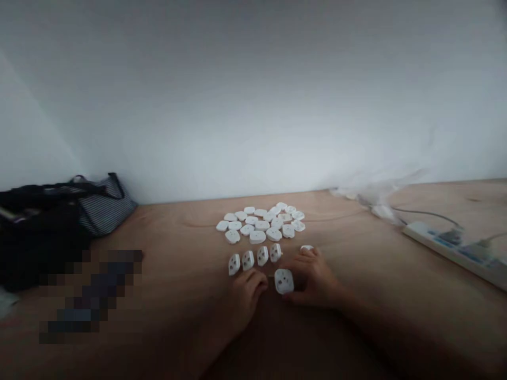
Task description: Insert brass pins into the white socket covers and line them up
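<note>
A white socket piece (pixel 284 281) with dark holes faces me between my hands. My right hand (pixel 317 279) has its thumb at the lower edge of that piece and its fingers bent beyond it, closed on it. Another white piece (pixel 306 247) shows partly behind the right fingers. My left hand (pixel 250 289) is closed, fingers curled, just left of the held piece; what it pinches, if anything, is too small to make out. Several similar pieces (pixel 247 260) stand in a short row beyond my left hand. Farther back lies a cluster of white pieces (pixel 262 225).
A white power strip (pixel 443 244) with plugs and cables lies at the right, near crumpled clear plastic (pixel 380 203). Black and striped bags (pixel 106 208) sit at the left. A pixelated dark object (pixel 95 293) lies left of my hands. A wall rises behind the wooden table (pixel 178 264).
</note>
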